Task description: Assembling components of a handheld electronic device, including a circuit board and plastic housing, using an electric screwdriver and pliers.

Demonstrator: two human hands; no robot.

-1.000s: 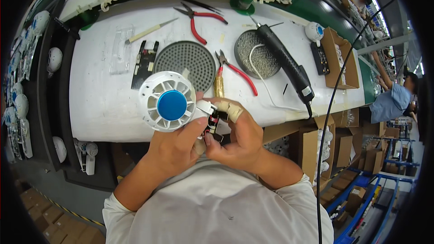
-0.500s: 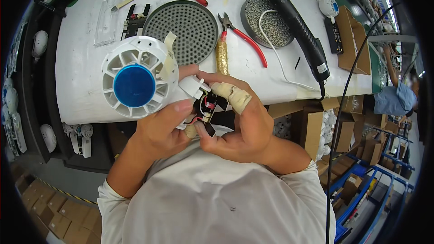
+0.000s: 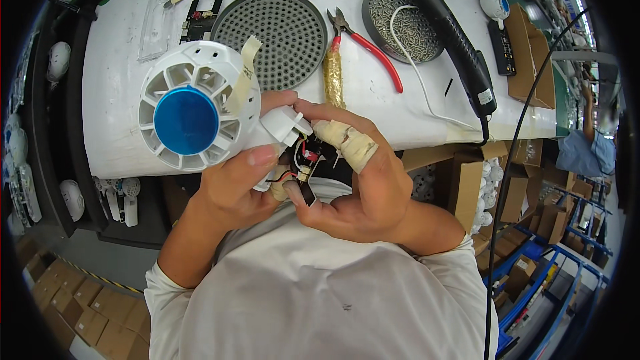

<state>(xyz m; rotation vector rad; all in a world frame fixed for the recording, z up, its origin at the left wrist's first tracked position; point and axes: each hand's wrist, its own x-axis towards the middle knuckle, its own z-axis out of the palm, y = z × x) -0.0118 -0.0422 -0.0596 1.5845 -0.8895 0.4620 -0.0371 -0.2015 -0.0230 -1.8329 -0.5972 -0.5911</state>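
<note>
Grasping the white fan-shaped device near its neck, the left hand is occupying the lower centre of the frame, its thumb pressing on the white plastic. Just right of it, the right hand is curling around a small dark circuit board, thumb and fingers steadying its edges; pale wrapping is covering one finger. What the tucked fingertips are gripping underneath I cannot tell.

The device seems to be sitting partway assembled: its round head, left of centre, is looking complete, with a blue disc in place and a tape strip clinging to its right side. Thin wires are showing beside the board, but the electronics are lying uncovered outside the neck, so enclosing them appears not yet done.

Farther up, red-handled cutters are lying apart from the hands, below a perforated round tray. Toward the upper right, a black electric screwdriver is resting unheld beside a dish of screws.
</note>
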